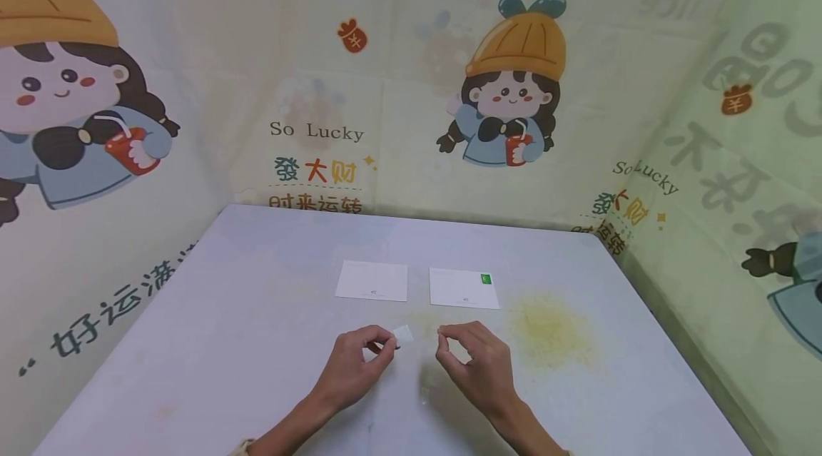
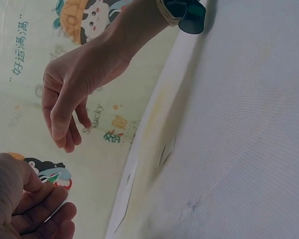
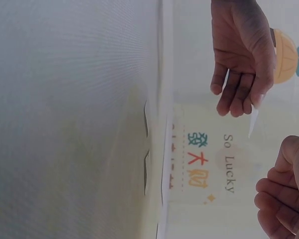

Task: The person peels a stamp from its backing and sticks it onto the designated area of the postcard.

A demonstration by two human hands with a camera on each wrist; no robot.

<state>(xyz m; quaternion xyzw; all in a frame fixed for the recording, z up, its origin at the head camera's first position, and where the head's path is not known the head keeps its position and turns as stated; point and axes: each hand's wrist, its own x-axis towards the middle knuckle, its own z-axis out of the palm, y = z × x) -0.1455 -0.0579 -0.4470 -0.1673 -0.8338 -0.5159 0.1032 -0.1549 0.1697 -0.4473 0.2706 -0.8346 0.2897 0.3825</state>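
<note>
In the head view my left hand (image 1: 356,363) pinches a small stamp (image 1: 403,335) between thumb and index finger, low over the table. Its pale side shows there, while a green face of the stamp (image 2: 53,177) appears in the left wrist view. My right hand (image 1: 478,363) faces it across a short gap, thumb and index finger bent towards each other with nothing visible between them. Beyond the hands lie two white cards side by side. The left card (image 1: 371,281) bears small print; the right card (image 1: 459,288) also carries a green stamp (image 1: 486,279) in its upper right corner.
Both cards lie flat on the pale table (image 1: 225,313), which has a yellowish stain (image 1: 552,331) to the right. Printed cloth hangings (image 1: 411,85) with cartoon figures rise behind the table and along both sides. A dark band (image 2: 192,17) sits at the right wrist.
</note>
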